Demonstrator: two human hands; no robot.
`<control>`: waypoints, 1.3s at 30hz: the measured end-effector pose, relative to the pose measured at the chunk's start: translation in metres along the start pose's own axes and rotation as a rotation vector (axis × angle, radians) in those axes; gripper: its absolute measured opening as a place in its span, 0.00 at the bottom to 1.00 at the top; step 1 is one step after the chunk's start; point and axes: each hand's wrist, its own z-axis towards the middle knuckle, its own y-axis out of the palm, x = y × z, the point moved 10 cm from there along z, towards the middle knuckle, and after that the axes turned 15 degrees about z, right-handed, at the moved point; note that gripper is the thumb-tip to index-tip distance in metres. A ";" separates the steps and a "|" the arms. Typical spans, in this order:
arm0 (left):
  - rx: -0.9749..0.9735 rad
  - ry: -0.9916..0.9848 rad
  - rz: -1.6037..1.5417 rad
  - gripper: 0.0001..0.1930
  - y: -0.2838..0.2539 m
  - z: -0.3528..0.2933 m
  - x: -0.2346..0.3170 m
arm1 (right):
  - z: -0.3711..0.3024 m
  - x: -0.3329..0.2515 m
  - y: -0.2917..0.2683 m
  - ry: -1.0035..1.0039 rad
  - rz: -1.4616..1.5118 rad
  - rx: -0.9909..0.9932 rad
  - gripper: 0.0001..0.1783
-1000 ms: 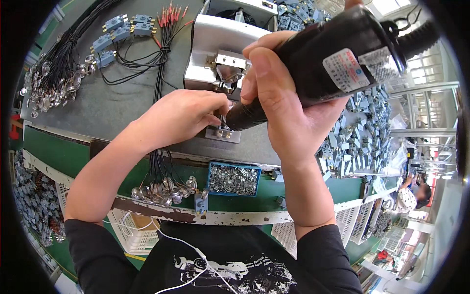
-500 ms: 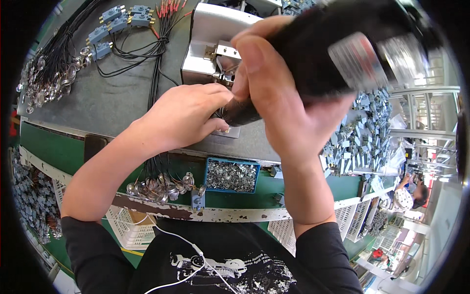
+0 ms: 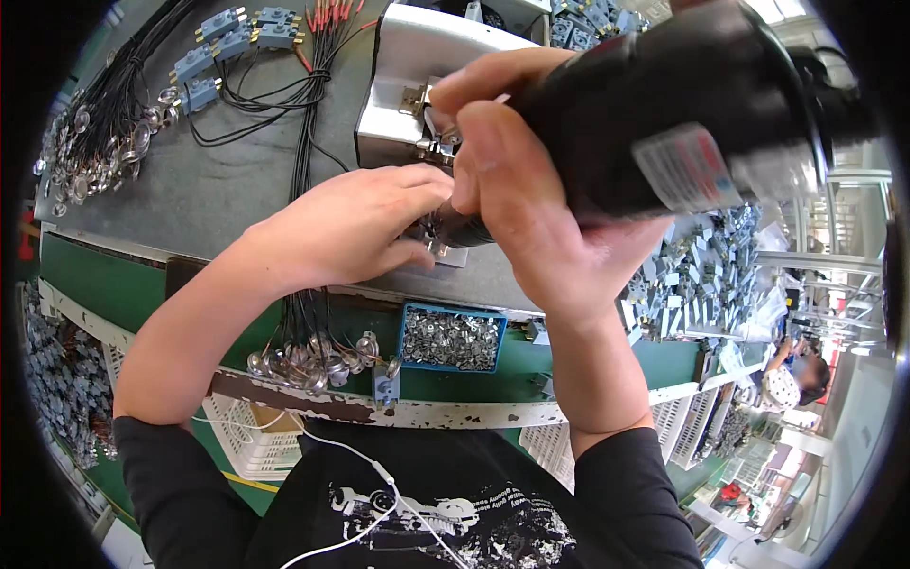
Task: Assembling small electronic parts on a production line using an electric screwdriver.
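Note:
My right hand [image 3: 555, 213] is wrapped round a thick black power screwdriver [image 3: 607, 123], which is tilted and has a label on its side. Its front end points down and left to the fingers of my left hand [image 3: 355, 223]. That hand is bent round a small workpiece at a flat metal plate [image 3: 457, 257]. The fingertips and most of the piece are hidden, so I cannot make out what it is. Just beyond is a silver metal fixture [image 3: 384, 100] with small metal fittings [image 3: 414, 100].
Bundled black wires [image 3: 303, 142] and grey-blue switches [image 3: 227, 43] lie left on the metal bench. A blue tray [image 3: 450, 368] of small metal parts stands near the front edge. Many switches [image 3: 697, 270] are heaped right. White baskets [image 3: 251, 446] stand below. A person [image 3: 787, 379] sits far right.
The screwdriver's rear end has tilted slightly downward in my right hand. My left thumb has shifted a little; the left hand stays at the plate.

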 end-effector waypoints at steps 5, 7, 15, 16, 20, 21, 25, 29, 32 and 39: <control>-0.066 0.045 0.060 0.23 -0.013 -0.004 0.003 | 0.006 0.001 -0.009 0.195 -0.017 0.215 0.15; 0.021 0.114 0.063 0.22 -0.029 0.001 0.019 | 0.010 -0.036 -0.043 0.165 0.036 0.227 0.23; -0.181 -0.029 0.011 0.20 -0.031 -0.012 0.008 | 0.010 -0.067 -0.115 -0.380 -0.824 0.309 0.50; -0.023 0.031 0.052 0.21 -0.049 -0.015 0.016 | -0.007 -0.074 -0.117 -0.485 -0.922 0.329 0.46; 0.785 -0.394 -0.446 0.22 -0.161 -0.065 -0.111 | -0.057 -0.025 -0.190 0.129 -1.401 0.113 0.27; 0.981 -0.509 -0.064 0.22 -0.214 -0.078 -0.135 | -0.066 0.000 -0.213 0.317 -1.453 0.004 0.23; 0.890 -0.639 0.334 0.21 -0.238 -0.111 -0.174 | -0.083 0.047 -0.235 0.672 -1.558 -0.214 0.22; 0.352 -0.359 0.063 0.11 -0.146 -0.063 -0.083 | -0.068 0.036 -0.230 0.575 -1.580 -0.195 0.21; 0.027 -0.174 0.182 0.06 -0.109 -0.067 -0.034 | -0.063 0.005 -0.196 0.434 -1.139 0.071 0.21; -0.441 -0.090 0.215 0.07 -0.054 -0.088 0.004 | -0.061 0.024 -0.038 0.606 -0.367 -0.040 0.21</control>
